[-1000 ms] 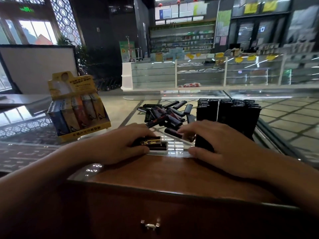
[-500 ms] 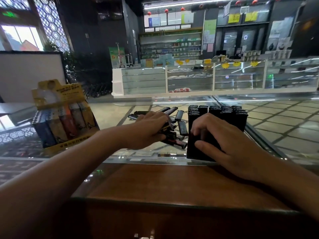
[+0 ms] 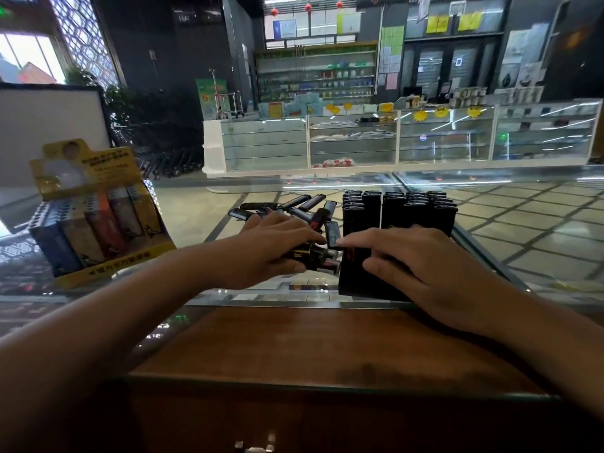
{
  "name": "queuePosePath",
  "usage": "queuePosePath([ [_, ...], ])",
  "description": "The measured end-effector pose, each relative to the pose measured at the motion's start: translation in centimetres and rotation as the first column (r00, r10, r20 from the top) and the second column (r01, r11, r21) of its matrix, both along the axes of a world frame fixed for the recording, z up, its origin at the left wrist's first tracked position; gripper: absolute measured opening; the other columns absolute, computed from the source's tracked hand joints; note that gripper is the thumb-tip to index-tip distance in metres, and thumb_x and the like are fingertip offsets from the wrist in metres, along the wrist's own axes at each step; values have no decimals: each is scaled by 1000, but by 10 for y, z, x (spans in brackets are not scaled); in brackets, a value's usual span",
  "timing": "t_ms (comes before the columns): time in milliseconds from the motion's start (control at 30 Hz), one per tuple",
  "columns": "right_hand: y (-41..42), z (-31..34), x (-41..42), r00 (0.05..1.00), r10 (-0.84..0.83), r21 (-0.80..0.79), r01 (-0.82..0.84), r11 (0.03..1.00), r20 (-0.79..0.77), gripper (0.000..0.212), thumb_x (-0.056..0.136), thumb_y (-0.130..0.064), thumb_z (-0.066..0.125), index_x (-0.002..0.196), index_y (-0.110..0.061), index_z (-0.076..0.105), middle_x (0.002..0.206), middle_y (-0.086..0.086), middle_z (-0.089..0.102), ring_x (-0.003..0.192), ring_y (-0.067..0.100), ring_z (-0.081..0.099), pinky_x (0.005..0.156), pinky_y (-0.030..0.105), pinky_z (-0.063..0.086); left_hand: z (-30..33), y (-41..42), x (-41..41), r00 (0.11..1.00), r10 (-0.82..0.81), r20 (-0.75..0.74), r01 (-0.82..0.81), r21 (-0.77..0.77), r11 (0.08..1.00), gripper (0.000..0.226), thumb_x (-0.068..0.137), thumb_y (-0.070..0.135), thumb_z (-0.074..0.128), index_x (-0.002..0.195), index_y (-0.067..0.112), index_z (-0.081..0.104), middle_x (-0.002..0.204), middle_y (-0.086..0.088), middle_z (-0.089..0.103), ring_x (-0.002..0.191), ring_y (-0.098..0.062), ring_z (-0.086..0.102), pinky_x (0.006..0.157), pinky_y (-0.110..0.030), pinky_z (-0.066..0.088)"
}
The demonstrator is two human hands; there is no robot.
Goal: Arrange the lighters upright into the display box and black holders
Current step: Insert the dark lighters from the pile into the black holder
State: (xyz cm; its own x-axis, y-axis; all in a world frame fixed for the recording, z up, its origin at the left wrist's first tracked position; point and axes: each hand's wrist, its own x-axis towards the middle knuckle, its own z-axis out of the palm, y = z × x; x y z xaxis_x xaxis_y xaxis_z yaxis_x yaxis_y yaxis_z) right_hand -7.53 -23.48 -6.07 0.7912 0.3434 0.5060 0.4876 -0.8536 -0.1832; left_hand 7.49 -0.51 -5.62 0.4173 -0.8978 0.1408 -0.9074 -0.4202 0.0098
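Dark lighters (image 3: 294,207) lie loose in a pile on the glass counter. My left hand (image 3: 274,246) grips a bunch of them, a black and gold lighter (image 3: 310,256) showing under its fingers. Right beside it stands the black holder (image 3: 392,210), packed with upright black lighters. My right hand (image 3: 421,266) rests on the holder's near side, fingers spread and curled over it, index finger stretched toward the left hand. A yellow display box (image 3: 98,223) with colourful upright lighters stands at the left.
A brown wooden strip (image 3: 310,341) edges the glass counter (image 3: 523,230) on my side. A white board (image 3: 49,125) stands behind the yellow box. Shop counters and shelves fill the background.
My left hand went from the counter's near edge out to the lighter pile and now grips a bunch beside the holder. My right hand stayed on the holder, its index finger now stretched left.
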Motion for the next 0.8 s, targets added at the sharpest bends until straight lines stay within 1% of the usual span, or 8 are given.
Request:
queuePosePath([
  [133,1,2,-2,999,-5,32,3,999,42,30,99,-35,45,124,-37,61,94,-27,65,87,-6,61,71,13,45,15,-9,5,994,18,-105,-8,94,996,52,97,38,58,146,33,40,134,14,44,129,-11,29,107,-40,30],
  [267,-1,3,-2,998,-50,22,49,999,47,23,99,-35,47,112,-35,66,61,-28,51,59,1,57,55,12,39,28,-17,6,983,13,-185,16,155,988,39,95,30,64,132,26,52,118,10,53,112,-9,44,92,-29,39],
  [433,-1,-1,2,997,-45,-32,43,999,-59,26,98,-46,38,101,-38,63,78,-21,65,70,-1,62,62,21,47,28,-19,1,989,15,-144,5,137,991,31,94,29,66,121,22,54,108,9,57,99,-8,53,81,-18,40],
  [500,-1,-1,3,998,-46,-19,45,999,-51,26,98,-46,38,97,-37,62,74,-21,62,69,2,61,61,23,47,29,-17,-5,993,8,-122,5,106,994,29,93,28,67,118,25,52,99,14,55,88,1,53,75,-9,37],
  [567,-1,-1,2,998,-50,-12,50,999,-39,28,98,-48,37,96,-37,62,72,-21,62,68,2,61,60,24,47,27,-15,-9,998,-4,-66,8,66,998,25,93,30,66,114,27,52,94,16,55,83,7,50,78,-7,33],
  [700,-1,0,2,995,-92,-14,93,996,30,30,99,-49,37,106,-38,63,64,-21,58,62,1,58,53,20,40,16,-10,-12,995,-12,99,12,0,1000,28,94,31,64,119,26,54,105,13,61,96,-4,52,100,-35,34],
  [733,-1,1,1,993,-107,-2,107,994,46,27,101,-46,39,110,-39,64,62,-21,55,61,1,58,52,17,35,13,-9,-13,991,-20,129,23,-19,1000,33,93,28,65,124,24,54,111,10,62,102,-8,54,100,-35,36],
  [800,-1,2,0,991,-116,39,114,993,64,25,102,-42,43,114,-37,65,61,-24,55,61,0,58,52,15,33,9,-6,-16,991,-29,129,36,-55,998,44,92,23,67,133,20,52,124,3,61,114,-11,53,99,-21,34],
])
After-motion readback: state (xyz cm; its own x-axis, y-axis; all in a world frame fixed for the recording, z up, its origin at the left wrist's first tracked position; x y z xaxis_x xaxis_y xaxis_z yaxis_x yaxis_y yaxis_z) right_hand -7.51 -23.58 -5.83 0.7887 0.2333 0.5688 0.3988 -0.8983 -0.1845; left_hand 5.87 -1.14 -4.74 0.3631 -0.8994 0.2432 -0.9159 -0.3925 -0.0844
